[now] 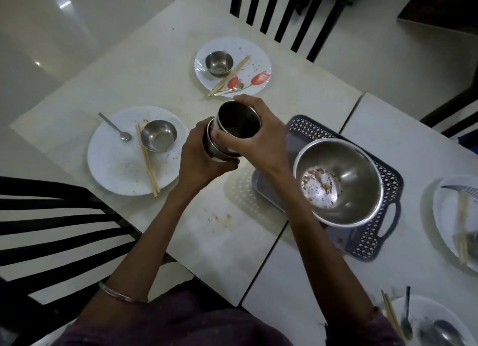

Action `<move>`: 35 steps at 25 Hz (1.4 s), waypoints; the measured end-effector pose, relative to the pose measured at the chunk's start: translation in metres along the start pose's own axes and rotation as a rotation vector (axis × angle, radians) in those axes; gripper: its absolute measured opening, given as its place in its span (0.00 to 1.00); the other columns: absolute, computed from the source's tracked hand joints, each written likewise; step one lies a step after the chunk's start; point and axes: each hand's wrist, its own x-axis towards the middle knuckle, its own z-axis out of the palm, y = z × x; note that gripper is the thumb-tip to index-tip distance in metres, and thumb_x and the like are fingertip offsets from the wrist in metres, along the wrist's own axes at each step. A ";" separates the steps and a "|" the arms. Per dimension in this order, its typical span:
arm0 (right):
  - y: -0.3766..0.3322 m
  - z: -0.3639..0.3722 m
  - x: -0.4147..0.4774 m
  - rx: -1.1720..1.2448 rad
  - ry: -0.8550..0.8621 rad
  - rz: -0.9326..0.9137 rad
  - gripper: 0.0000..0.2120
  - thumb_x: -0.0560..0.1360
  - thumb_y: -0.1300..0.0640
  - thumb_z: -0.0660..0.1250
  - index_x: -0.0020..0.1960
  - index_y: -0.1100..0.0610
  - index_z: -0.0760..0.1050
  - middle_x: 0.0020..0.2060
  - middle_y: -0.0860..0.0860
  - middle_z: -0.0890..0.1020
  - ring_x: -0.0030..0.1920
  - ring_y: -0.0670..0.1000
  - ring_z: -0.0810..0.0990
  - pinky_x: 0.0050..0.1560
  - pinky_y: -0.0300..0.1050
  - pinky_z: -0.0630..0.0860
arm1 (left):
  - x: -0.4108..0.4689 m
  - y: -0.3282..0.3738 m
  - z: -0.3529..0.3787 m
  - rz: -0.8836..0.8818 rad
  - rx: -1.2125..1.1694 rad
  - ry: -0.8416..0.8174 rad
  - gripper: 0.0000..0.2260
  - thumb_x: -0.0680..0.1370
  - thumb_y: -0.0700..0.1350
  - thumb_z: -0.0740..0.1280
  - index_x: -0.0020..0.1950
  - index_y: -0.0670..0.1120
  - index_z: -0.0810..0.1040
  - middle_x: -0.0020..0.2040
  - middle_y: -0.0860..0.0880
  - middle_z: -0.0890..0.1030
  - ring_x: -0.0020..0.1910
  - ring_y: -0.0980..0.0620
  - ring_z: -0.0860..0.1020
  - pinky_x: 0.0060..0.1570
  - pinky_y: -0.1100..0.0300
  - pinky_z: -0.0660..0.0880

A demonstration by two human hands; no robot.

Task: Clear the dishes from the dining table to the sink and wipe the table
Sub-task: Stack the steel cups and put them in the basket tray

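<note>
Hands are both gripping a stack of steel tumblers (236, 124) above the middle of the counter (160, 69). The left hand (204, 154) is curling round the lower cups, and the right hand (261, 138) is wrapping fingers and thumb round the top cup, apparently nesting it into the others.

Judging by what is lying out, the clearing is only beginning. Nearest, at the near right corner, a white plate (424, 304) is carrying cutlery. Past it, at the right edge, a second plate (447, 203) is holding chopsticks (463, 216). Just right of the hands, a dark perforated tray (370, 242) is sitting with a large steel bowl (344, 175) resting in it, crumbs on its bottom; it is probably serving as the gathering point.

Left of the hands, toward the left edge, a third plate (116, 164) is bearing a small steel bowl (158, 135), a spoon (116, 127) and more chopsticks. Farthest, just beyond the right hand's fingertips, a tulip-printed plate (253, 53) is holding another small bowl (219, 63).

No sink is showing in view, so nothing appears delivered yet. Brown smears (219, 217) toward the near edge are awaiting the wipe.
</note>
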 end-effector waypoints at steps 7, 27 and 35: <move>0.018 -0.039 -0.017 -0.188 0.211 0.057 0.29 0.67 0.42 0.73 0.64 0.52 0.75 0.59 0.46 0.79 0.62 0.46 0.70 0.59 0.38 0.68 | -0.001 0.054 0.044 0.109 0.056 -0.111 0.40 0.59 0.51 0.80 0.68 0.46 0.71 0.61 0.48 0.80 0.58 0.52 0.78 0.53 0.70 0.70; 0.142 -0.103 0.050 -0.370 -0.610 0.465 0.35 0.75 0.26 0.47 0.63 0.48 0.78 0.52 0.53 0.83 0.50 0.51 0.82 0.54 0.48 0.76 | 0.042 0.050 0.152 -0.179 0.490 -0.447 0.37 0.55 0.70 0.72 0.56 0.48 0.77 0.44 0.50 0.81 0.45 0.48 0.81 0.36 0.62 0.69; 0.181 -0.112 0.035 -0.720 -0.935 0.569 0.30 0.82 0.36 0.44 0.35 0.51 0.74 0.34 0.54 0.79 0.34 0.49 0.77 0.36 0.42 0.69 | 0.005 0.030 0.197 -0.207 0.274 -0.981 0.26 0.77 0.60 0.62 0.71 0.48 0.69 0.63 0.41 0.78 0.53 0.47 0.78 0.54 0.53 0.76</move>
